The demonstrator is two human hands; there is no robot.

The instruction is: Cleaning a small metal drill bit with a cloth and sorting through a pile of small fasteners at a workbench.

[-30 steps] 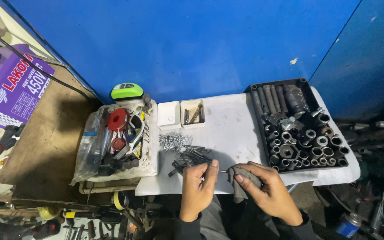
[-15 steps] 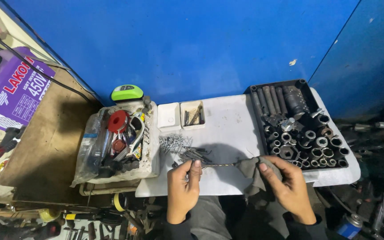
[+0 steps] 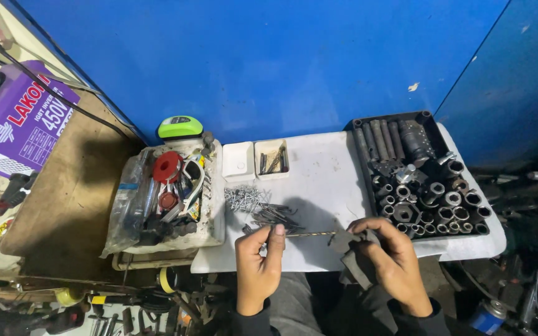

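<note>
Both hands are sitting closer together than half a second ago, the right one drawn in toward the left along the front edge of the white table [image 3: 331, 168]. The left hand [image 3: 258, 261] is pinching one end of a thin drill bit [image 3: 309, 234] between thumb and fingertips, holding it level just above the table's front edge. The right hand [image 3: 388, 261] is closing around a dark grey rag [image 3: 351, 252], which is bunching at the bit's other end (whether rag and bit are actually touching is hard to tell). Just behind the left hand, a loose pile of nails and bits [image 3: 259, 208] is lying on the table. Further back, two small white trays [image 3: 256, 160] are standing side by side. A black tray of sockets [image 3: 421, 177] is occupying the table's right side, near the right hand. To the left, a white tub of mixed tools [image 3: 169, 199] is resting beside the table, with a green tape measure [image 3: 180, 127] behind it.
</note>
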